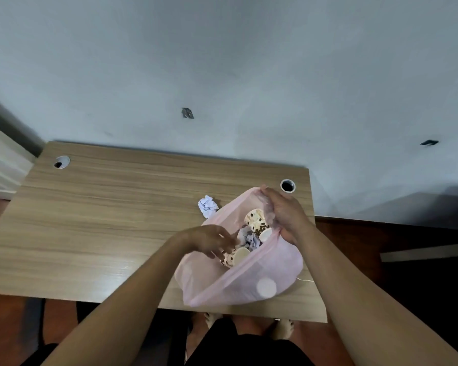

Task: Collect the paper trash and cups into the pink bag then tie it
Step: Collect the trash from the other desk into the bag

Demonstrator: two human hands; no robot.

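Bag [249, 281], pink, mouth open on desk [103, 220]: right hand [286, 215] grasps its far rim, fingers curled round the plastic. Left hand [209, 240], blurred, fingers loose and spread at the mouth, holds nothing, just above near cup [237, 257]; contact cannot be told. Far cup [257, 223] lies inside just left of the right hand, paper wad [246, 237] between the cups; loose wad [208, 205] on desk beyond the left hand, outside the bag.

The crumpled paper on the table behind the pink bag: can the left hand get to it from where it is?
Probably yes. The crumpled paper lies on the table just beyond the left hand, beside the pink bag, with nothing between them.
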